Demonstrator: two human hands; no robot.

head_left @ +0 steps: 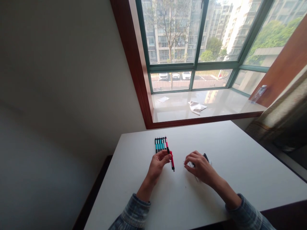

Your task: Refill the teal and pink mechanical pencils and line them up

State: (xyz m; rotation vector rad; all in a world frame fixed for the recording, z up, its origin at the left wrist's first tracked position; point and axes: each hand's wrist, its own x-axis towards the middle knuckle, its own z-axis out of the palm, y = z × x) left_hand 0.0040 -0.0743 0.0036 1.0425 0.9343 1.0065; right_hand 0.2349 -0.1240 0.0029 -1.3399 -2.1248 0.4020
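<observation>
My left hand (155, 165) is closed around a red pen (172, 164) with black ends, held at a slant over the white table. Just beyond those fingers lies a neat row of pens (158, 144), several of them teal, with a whitish one and a red one at the right side. To the right, my right hand (201, 166) has its thumb and fingers curled in a pinch. Whatever is between its fingertips is too small to make out. Partly hidden behind that hand are a black object (205, 157) and some pale or see-through pieces on the table.
The white table (124, 191) meets a wall on the left. Beyond its far edge is a windowsill (172, 113) with a crumpled white cloth (197, 107), a paper scrap (163, 99) and a transparent bottle (258, 94). A curtain (275, 111) hangs at the right.
</observation>
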